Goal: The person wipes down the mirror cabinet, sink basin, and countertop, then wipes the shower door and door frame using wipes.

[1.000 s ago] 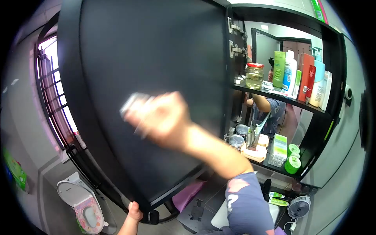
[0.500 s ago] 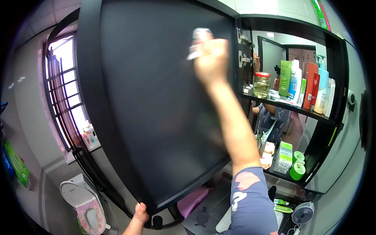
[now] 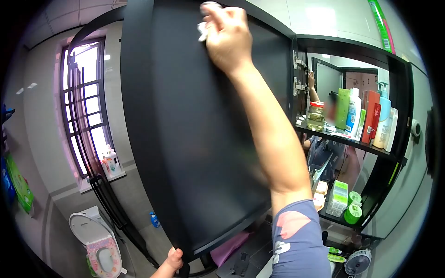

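Note:
A black cabinet door (image 3: 208, 153) hangs open, its inner face toward me. My right hand (image 3: 229, 39) is raised to the upper part of that face, fingers closed around a crumpled white cloth (image 3: 202, 31), only bits of which show past the fingers. Down at the door's lower corner, my left hand (image 3: 174, 259) grips the edge with its thumb up; the rest of its fingers are hidden behind the door.
Right of the door, the cabinet's upper shelf (image 3: 345, 136) bears a red-lidded jar (image 3: 316, 116), bottles and boxes. Green-lidded tubs (image 3: 353, 214) and a carton (image 3: 338, 197) stand below. A toilet (image 3: 104, 255) is at lower left, a small fan (image 3: 358, 262) at lower right.
My right hand has moved up and to the left across the door with the white cloth. My left hand still holds the lower corner. The whole view has shifted slightly.

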Tool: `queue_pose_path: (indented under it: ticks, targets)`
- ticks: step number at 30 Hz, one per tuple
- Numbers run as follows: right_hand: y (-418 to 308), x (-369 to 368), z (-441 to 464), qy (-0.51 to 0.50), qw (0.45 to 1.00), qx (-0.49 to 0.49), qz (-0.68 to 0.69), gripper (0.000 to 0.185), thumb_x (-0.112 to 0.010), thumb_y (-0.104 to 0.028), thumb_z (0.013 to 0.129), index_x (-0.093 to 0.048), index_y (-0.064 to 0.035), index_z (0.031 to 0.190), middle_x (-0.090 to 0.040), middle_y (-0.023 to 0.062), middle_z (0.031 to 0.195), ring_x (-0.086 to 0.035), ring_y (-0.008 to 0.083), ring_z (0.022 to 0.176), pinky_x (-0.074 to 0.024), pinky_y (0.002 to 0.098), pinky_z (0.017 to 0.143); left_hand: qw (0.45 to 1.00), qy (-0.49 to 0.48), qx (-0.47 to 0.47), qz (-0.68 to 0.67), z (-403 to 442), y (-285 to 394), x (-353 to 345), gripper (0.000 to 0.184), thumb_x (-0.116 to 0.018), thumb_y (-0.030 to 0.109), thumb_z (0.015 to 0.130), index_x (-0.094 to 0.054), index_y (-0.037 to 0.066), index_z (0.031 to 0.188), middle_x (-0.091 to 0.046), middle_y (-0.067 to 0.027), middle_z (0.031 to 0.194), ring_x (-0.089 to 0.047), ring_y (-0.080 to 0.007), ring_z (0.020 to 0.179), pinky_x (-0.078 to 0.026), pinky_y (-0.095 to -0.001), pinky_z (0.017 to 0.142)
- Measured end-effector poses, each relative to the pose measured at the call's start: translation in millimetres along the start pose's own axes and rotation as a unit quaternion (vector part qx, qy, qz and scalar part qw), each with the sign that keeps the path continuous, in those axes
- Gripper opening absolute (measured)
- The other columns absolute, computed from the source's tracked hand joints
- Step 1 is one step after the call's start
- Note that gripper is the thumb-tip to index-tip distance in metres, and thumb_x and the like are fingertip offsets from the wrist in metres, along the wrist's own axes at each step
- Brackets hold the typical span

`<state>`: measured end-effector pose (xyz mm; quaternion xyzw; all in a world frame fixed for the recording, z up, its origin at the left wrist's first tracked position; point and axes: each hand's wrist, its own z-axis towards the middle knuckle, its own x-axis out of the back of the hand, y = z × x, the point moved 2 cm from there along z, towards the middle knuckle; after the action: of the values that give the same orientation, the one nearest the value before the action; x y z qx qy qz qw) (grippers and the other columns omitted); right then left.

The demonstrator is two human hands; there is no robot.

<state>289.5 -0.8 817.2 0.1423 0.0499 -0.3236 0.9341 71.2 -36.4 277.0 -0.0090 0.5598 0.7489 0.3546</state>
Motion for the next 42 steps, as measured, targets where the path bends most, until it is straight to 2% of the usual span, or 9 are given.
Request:
queue_pose_path:
  ticks: [4,8,10,15,21,22,28,37,42]
  targets:
    - [64,26,24,0.231,0.923,0.157,-0.264,0.024,-0.055,-0.028,0.093,-0.063,-0.0057,0.097,-0.060,0.0157,0.091,-0.063,0.0278,0.077,-0.0549,0.0404,0.070,0.999,0.003,0.008,0.034,-5,-11,16,0.085,-0.069,0.041,0.081,-0.033,0.003,0.148,-0.039,-0.0119,0.150,-0.038,-0.0264,0.137,-0.028,-0.0353,0.115]
    - [205,66,51,0.209,0.932,-0.258,0.144,0.021,-0.058,-0.022,0.089,-0.063,-0.0018,0.091,-0.065,0.0169,0.079,-0.064,0.0286,0.066,-0.0550,0.0415,0.067,1.000,0.001,0.003,0.031,-1,-7,15,0.086,-0.068,0.044,0.081,-0.032,0.002,0.148,-0.039,-0.0117,0.150,-0.038,-0.0261,0.137,-0.028,-0.0354,0.115]
    - [174,39,65,0.170,0.971,-0.079,-0.149,0.021,-0.058,-0.024,0.086,-0.066,-0.0035,0.085,-0.067,0.0156,0.080,-0.065,0.0315,0.070,-0.0551,0.0425,0.067,0.999,-0.003,0.005,0.033,1,-5,16,0.086,-0.068,0.045,0.082,-0.032,0.002,0.148,-0.039,-0.0117,0.150,-0.039,-0.0259,0.137,-0.029,-0.0354,0.115]
    - [-65,-54,65,0.122,0.967,0.209,-0.082,0.014,-0.053,-0.022,0.084,-0.060,-0.0096,0.083,-0.060,0.0164,0.082,-0.060,0.0358,0.077,-0.0516,0.0469,0.067,0.999,-0.005,0.016,0.034,3,-12,19,0.087,-0.067,0.047,0.082,-0.032,0.001,0.148,-0.040,-0.0115,0.149,-0.039,-0.0255,0.136,-0.029,-0.0356,0.114]
    - [7,-18,76,0.063,0.890,0.339,-0.299,0.019,-0.054,-0.021,0.084,-0.065,-0.0089,0.076,-0.064,0.0152,0.082,-0.063,0.0336,0.078,-0.0524,0.0441,0.072,0.999,-0.006,0.022,0.039,7,-13,22,0.089,-0.066,0.050,0.083,-0.032,0.000,0.148,-0.040,-0.0113,0.149,-0.039,-0.0250,0.136,-0.029,-0.0358,0.114]
    - [51,5,71,0.002,0.959,0.002,-0.282,0.033,-0.049,-0.036,0.093,-0.069,-0.0138,0.108,-0.067,0.0163,0.105,-0.065,0.0343,0.098,-0.0534,0.0449,0.079,0.999,-0.009,0.023,0.039,8,-12,22,0.089,-0.066,0.051,0.083,-0.031,0.000,0.148,-0.040,-0.0112,0.149,-0.039,-0.0249,0.135,-0.029,-0.0358,0.114]
    - [263,106,71,-0.041,0.920,-0.269,-0.281,0.038,-0.048,-0.043,0.095,-0.062,-0.0263,0.126,-0.060,0.0132,0.128,-0.055,0.0307,0.123,-0.0470,0.0447,0.099,0.999,-0.007,0.022,0.043,10,-14,23,0.091,-0.065,0.054,0.084,-0.031,-0.001,0.148,-0.041,-0.0110,0.148,-0.040,-0.0245,0.135,-0.029,-0.0360,0.113]
    - [31,-18,98,-0.046,0.885,0.242,-0.395,0.021,-0.051,-0.018,0.086,-0.068,-0.0087,0.078,-0.068,0.0150,0.087,-0.064,0.0331,0.082,-0.0524,0.0428,0.073,0.999,-0.014,-0.002,0.034,6,-16,24,0.093,-0.064,0.059,0.085,-0.030,-0.003,0.148,-0.042,-0.0107,0.147,-0.041,-0.0238,0.134,-0.029,-0.0363,0.112]
    - [-82,-66,107,-0.085,0.985,0.045,-0.141,0.035,-0.043,-0.030,0.092,-0.069,-0.0073,0.096,-0.059,0.0227,0.116,-0.061,0.0377,0.104,-0.0497,0.0456,0.091,0.998,-0.044,-0.024,0.026,11,-21,22,0.095,-0.063,0.061,0.086,-0.030,-0.003,0.148,-0.042,-0.0105,0.147,-0.041,-0.0234,0.134,-0.029,-0.0365,0.112]
